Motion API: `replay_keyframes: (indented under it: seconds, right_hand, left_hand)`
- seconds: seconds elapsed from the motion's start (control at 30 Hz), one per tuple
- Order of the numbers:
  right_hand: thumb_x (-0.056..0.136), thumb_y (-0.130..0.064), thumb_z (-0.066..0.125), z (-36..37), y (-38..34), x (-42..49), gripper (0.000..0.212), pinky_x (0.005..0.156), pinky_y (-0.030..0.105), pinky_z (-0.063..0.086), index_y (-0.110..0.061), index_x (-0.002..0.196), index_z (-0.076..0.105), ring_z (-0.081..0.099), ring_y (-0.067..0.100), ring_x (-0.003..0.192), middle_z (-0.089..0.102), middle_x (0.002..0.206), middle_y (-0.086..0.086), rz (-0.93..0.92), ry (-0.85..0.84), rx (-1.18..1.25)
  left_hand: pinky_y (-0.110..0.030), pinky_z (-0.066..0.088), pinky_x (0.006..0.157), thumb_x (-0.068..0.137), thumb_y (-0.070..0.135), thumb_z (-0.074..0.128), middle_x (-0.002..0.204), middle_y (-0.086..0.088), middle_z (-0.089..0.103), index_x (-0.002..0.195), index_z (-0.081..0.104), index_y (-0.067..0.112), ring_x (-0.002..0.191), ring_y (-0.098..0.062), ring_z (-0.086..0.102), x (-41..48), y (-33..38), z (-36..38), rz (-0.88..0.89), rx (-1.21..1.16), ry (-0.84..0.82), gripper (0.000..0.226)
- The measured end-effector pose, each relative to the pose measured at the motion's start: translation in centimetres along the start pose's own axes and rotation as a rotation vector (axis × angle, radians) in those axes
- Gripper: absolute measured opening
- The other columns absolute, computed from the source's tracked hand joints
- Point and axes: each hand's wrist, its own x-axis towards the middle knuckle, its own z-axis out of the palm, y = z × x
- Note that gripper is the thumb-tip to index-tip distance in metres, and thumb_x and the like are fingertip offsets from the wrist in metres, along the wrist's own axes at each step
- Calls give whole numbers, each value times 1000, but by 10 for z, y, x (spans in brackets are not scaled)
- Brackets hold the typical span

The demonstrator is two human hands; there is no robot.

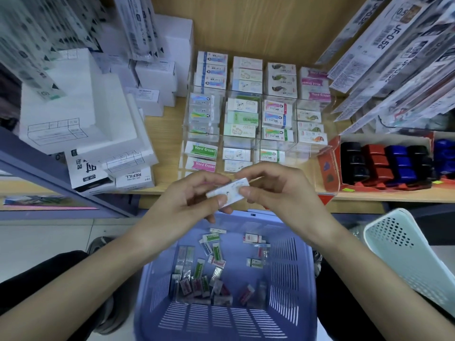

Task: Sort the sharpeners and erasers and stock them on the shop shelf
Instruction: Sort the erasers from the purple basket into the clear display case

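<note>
Both hands hold one white wrapped eraser above the blue basket, just in front of the shelf edge. My left hand pinches its lower left end and my right hand pinches its right end. Several loose erasers in green, pink and white sleeves lie on the basket floor. On the wooden shelf stands a clear acrylic organiser with rows of stacked erasers, two labelled "Hard Eraser" at its front left. Black, red and blue sharpeners fill a red display box to the right.
White cartons and refill boxes are stacked on the shelf's left. Hanging pen-refill packs crowd the upper right and upper left. A pale green perforated basket leans at the right. A shoe and grey floor tiles show at lower left.
</note>
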Motion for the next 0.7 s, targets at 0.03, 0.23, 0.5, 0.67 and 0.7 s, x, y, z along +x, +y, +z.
replay_keyframes:
  seconds: [0.03, 0.23, 0.5, 0.67, 0.7]
  right_hand:
    - [80, 1, 68, 1, 1, 0, 19, 65, 21, 51, -18, 84, 68, 61, 11, 70, 66, 88, 17, 12, 54, 32]
    - [73, -7, 71, 18, 10, -5, 17, 65, 23, 54, -8, 67, 55, 64, 18, 67, 64, 67, 6, 177, 218, 412]
    - [82, -5, 68, 31, 9, -12, 12, 76, 29, 49, -13, 74, 62, 62, 14, 77, 66, 77, 0, 83, -1, 57]
    - [86, -12, 66, 21, 11, -9, 5, 74, 31, 51, -15, 84, 63, 65, 19, 79, 68, 81, -4, 23, 43, -210]
    - [86, -11, 65, 19, 11, -8, 11, 73, 32, 51, -20, 90, 61, 64, 21, 79, 67, 85, -4, 26, 103, -188]
  left_hand:
    - [-18, 49, 61, 82, 14, 59, 94, -4, 73, 108, 58, 14, 82, -17, 70, 0, 0, 0, 2, -32, 19, 26]
    - [-21, 48, 75, 73, 31, 73, 101, -6, 72, 106, 62, 12, 100, -19, 66, -1, -4, -1, -53, -137, 130, 39]
    - [-25, 54, 77, 79, 19, 60, 96, -8, 72, 96, 69, 9, 90, -20, 67, 3, -8, -6, -94, -239, 165, 21]
    - [-24, 56, 76, 76, 24, 59, 97, -7, 73, 100, 69, 9, 90, -19, 69, 3, -10, -4, -117, -199, 170, 30]
    - [-22, 55, 75, 77, 23, 59, 98, -5, 73, 100, 69, 10, 91, -17, 69, 4, -10, -4, -125, -195, 174, 29]
